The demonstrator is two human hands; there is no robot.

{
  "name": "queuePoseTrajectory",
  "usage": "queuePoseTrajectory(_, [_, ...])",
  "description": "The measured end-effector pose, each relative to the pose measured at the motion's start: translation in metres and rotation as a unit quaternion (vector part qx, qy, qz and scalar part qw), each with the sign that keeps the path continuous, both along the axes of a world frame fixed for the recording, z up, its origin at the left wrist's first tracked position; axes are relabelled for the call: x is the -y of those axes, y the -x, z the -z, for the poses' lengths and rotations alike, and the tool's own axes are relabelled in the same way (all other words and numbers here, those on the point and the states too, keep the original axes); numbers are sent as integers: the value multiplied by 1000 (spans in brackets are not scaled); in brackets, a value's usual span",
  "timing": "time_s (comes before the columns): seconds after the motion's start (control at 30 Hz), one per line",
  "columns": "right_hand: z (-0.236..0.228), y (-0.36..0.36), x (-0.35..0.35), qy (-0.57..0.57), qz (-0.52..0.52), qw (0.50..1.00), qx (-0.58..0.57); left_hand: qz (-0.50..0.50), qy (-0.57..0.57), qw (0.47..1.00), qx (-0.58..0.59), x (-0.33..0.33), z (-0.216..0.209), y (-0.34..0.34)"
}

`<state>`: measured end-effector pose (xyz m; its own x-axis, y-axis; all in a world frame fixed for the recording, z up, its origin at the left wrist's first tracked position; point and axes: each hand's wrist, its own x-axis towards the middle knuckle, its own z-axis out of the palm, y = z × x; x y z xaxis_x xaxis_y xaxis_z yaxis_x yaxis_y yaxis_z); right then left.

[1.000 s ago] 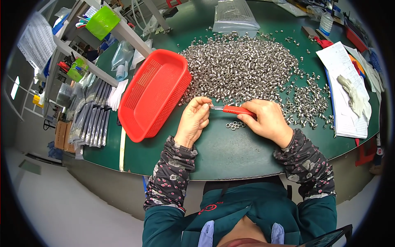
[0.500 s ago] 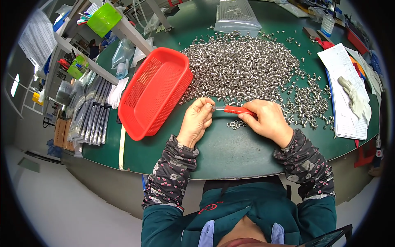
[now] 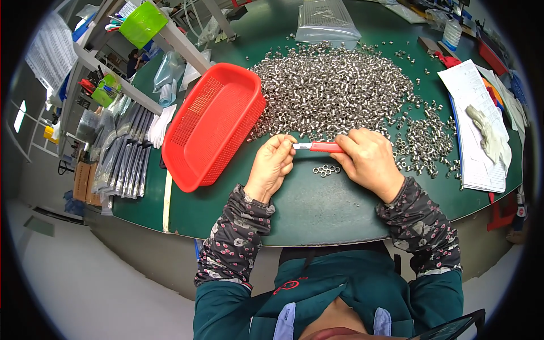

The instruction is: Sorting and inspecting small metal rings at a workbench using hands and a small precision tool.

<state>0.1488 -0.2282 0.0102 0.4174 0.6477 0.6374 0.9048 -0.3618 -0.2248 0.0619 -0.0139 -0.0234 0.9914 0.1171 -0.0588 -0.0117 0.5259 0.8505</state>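
My right hand (image 3: pixel 371 161) is closed around the red handle of a utility knife (image 3: pixel 326 147), its blade pointing left. The blade's tip reaches the fingertips of my left hand (image 3: pixel 268 169), which pinches a small metal ring, mostly hidden by the thumb and finger. Both hands are just above the green table, in front of a wide heap of shiny metal rings (image 3: pixel 331 93). Between and below the hands, a small group of rings (image 3: pixel 327 170) lies apart from the heap.
A red perforated plastic basket (image 3: pixel 207 127) stands left of the heap. Bagged dark parts (image 3: pixel 127 164) lie farther left by a grey frame. At the right are paper sheets (image 3: pixel 476 147) with a glove (image 3: pixel 487 133) on top. Clear plastic bags (image 3: pixel 326 22) lie behind the heap.
The knife has rolled in my right hand, so its blade now shows a bright flat side. My right fingers have shifted slightly around the handle; my left hand has hardly moved.
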Motion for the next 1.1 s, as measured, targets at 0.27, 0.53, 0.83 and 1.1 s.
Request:
queuePoseTrajectory(0.27, [-3, 0, 0, 14, 13, 997, 70, -4, -5, 1000, -25, 0, -2, 0])
queuePoseTrajectory(0.53, [-9, -5, 5, -19, 20, 998, 53, -19, 22, 997, -74, 3, -9, 0])
queuePoseTrajectory(0.83, [-4, -8, 8, 70, -10, 997, 36, -10, 90, 992, -82, -3, -9, -2])
queuePoseTrajectory(1.1, [-7, -9, 10, 99, -9, 994, 41, -15, 96, 991, -93, -3, -8, 2])
